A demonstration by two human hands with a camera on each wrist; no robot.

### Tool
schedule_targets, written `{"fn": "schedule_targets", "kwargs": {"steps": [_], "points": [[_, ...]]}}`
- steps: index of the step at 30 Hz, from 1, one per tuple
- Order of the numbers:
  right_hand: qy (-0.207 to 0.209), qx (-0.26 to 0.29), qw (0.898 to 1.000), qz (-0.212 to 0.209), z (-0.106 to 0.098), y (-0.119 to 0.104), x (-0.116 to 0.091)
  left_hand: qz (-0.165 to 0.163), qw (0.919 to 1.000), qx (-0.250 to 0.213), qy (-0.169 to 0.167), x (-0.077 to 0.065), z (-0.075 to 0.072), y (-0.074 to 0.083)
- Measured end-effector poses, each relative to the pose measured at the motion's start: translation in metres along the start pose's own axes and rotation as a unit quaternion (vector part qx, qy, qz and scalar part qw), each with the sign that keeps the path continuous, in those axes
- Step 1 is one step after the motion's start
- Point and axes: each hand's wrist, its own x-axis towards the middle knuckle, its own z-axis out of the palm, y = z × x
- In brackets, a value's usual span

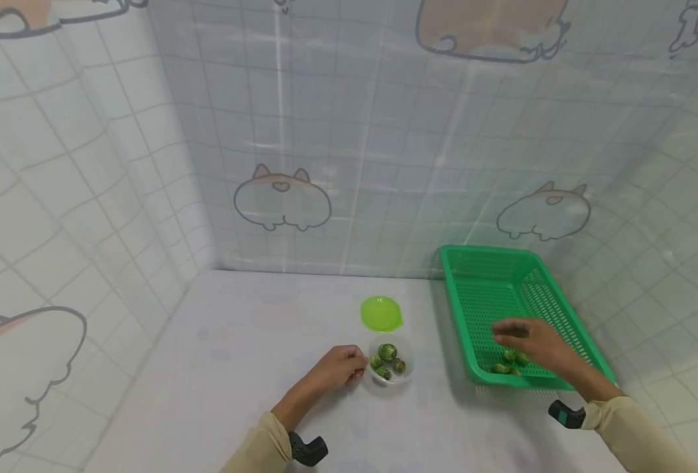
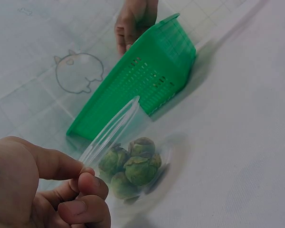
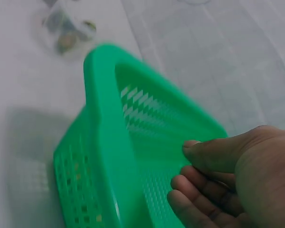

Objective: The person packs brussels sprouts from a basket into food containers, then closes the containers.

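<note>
A clear plastic bowl (image 1: 391,377) with several Brussels sprouts (image 2: 140,168) in it stands on the white tabletop. My left hand (image 1: 338,366) pinches the bowl's rim between thumb and fingers from the left side. Over the near part of a green plastic basket (image 1: 484,295) is my right hand (image 1: 534,341), its fingers loosely bent with nothing between them. Beneath it, more sprouts (image 1: 501,368) lie at the basket's near end, partly hidden by the hand. The right wrist view shows the hand (image 3: 218,180) over the basket's opening, thumb apart from the fingers.
Behind the bowl a light green lid (image 1: 381,313) lies flat on the table (image 1: 254,328). The basket's raised side wall (image 1: 456,322) stands between bowl and right hand. Sheeting with cartoon animals (image 1: 349,164) encloses the back and sides.
</note>
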Motion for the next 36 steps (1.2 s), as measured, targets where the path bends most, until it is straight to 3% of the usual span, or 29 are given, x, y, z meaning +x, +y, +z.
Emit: {"fn": "schedule_targets", "kwargs": {"steps": [11, 23, 36], "points": [[0.009, -0.066, 0.998, 0.011, -0.014, 0.030, -0.006, -0.003, 1.0000, -0.005, -0.001, 0.000, -0.002, 0.001], [-0.011, -0.119, 0.993, 0.017, -0.020, 0.058, -0.009, -0.002, 1.0000, -0.002, -0.005, -0.001, -0.001, 0.001], [-0.054, -0.127, 0.989, 0.049, -0.020, 0.061, -0.002, -0.003, 1.0000, 0.004, -0.005, -0.001, 0.000, 0.001]]}}
